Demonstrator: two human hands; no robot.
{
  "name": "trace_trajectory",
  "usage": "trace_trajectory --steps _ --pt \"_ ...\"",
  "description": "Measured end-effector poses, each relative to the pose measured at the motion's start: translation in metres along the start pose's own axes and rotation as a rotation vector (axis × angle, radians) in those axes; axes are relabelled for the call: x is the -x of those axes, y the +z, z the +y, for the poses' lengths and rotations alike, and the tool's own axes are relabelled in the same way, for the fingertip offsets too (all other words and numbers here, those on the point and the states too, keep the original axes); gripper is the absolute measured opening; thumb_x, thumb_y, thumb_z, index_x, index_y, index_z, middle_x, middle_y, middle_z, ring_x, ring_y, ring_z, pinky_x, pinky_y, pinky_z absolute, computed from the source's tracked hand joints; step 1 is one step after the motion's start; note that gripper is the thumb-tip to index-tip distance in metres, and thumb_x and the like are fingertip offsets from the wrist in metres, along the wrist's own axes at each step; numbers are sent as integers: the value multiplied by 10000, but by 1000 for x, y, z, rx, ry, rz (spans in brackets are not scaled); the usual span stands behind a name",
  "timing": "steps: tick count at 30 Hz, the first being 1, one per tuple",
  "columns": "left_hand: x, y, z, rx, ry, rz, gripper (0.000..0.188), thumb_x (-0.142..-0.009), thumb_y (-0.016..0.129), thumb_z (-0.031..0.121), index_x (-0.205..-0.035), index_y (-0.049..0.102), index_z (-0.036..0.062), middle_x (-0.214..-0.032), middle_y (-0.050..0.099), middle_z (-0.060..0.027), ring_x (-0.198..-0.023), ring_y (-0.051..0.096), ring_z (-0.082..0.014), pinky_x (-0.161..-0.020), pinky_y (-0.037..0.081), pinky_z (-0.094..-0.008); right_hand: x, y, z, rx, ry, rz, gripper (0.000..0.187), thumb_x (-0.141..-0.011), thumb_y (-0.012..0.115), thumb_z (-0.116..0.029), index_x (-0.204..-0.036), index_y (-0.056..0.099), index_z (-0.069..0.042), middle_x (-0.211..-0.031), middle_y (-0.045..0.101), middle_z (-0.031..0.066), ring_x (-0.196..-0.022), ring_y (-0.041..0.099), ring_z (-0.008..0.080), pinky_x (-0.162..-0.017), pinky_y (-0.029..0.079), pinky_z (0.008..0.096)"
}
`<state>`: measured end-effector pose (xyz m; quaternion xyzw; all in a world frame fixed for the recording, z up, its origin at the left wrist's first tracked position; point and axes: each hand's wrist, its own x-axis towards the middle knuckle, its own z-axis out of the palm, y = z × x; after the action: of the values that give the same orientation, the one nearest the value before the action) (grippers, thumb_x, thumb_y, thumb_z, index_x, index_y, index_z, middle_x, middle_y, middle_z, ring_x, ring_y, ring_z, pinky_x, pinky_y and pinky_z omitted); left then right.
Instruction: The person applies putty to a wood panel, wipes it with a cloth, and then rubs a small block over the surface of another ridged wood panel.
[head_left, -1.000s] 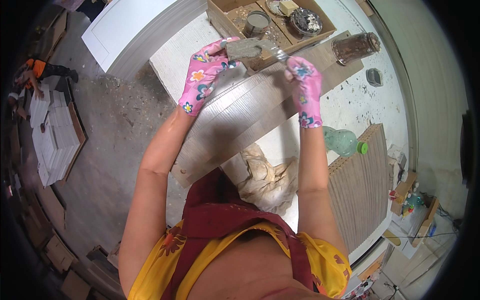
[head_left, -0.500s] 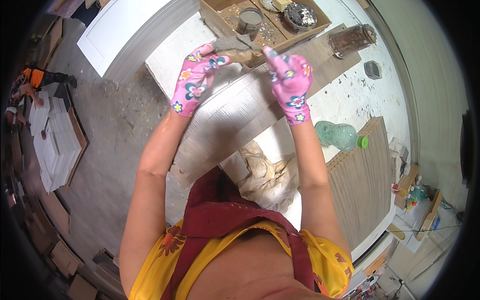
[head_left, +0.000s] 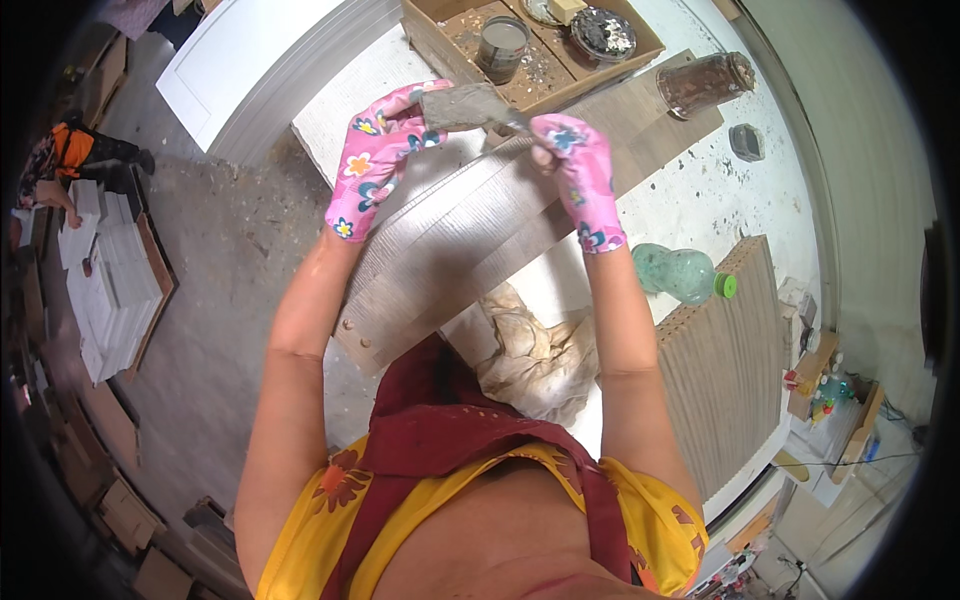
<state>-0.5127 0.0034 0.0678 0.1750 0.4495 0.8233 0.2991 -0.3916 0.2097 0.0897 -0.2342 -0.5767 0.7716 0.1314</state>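
Above the boards, my two pink flowered gloves hold a putty knife (head_left: 462, 106) with a wide blade smeared in grey. My right hand (head_left: 580, 175) is closed round its handle end, at the narrow neck; most of the handle is hidden in the glove, and one fingertip pokes out bare. At the blade's left end, the fingers of my left hand (head_left: 375, 165) close on its edge. Below both hands lie long grey wood-grain boards (head_left: 450, 250), side by side and slanting across the white table. Near my right forearm is a crumpled, stained cloth (head_left: 535, 350).
A cardboard tray (head_left: 440, 60) holds a cup of grey paste (head_left: 502, 48) and a crusted tub (head_left: 600, 35). A brown-stained jar (head_left: 705, 85) lies on the boards. At right are a green-capped bottle (head_left: 685, 273) and a grained panel (head_left: 725, 370). Another person (head_left: 75, 155) works at far left.
My left hand has shifted slightly left and down. My right wrist has turned, its forefinger no longer pointing up. The blade now shows flatter, with its neck visible.
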Motion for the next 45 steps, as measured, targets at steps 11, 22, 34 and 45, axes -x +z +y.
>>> trace_trajectory --steps 11,22,34,45 --pt "90 30 20 100 11 250 677 -751 692 -39 -1354 389 -91 -1262 534 -152 -1147 549 -220 -1012 418 -283 -95 -84 -45 56 -373 447 241 -844 651 -137 -1049 670 -11 -859 688 85 -673 607 159 -578 483 274" --pt "148 24 -36 44 -102 263 590 -739 610 -138 -1302 473 -26 -1334 499 -127 -1232 493 -238 -938 483 -328 -216 -93 -44 1260 -354 561 309 -803 581 -345 -980 739 -146 -933 710 131 -915 665 316 -847 476 424" --pt "148 26 -36 -33 -153 230 597 -743 655 -113 -1307 490 -2 -1317 501 -95 -1229 489 -216 -972 462 -320 -160 -91 -127 1759 -804 799 446 -811 572 -445 -1202 632 -240 -1205 620 100 -1135 536 316 -962 393 477" --pt "146 32 -25 10 -204 163 605 -736 648 -104 -1310 489 2 -1306 526 -93 -1175 532 -214 -968 454 -318 -102 -125 -193 1821 -144 502 553 -687 653 -235 -1238 616 -223 -1149 665 101 -1095 615 275 -959 451 384"
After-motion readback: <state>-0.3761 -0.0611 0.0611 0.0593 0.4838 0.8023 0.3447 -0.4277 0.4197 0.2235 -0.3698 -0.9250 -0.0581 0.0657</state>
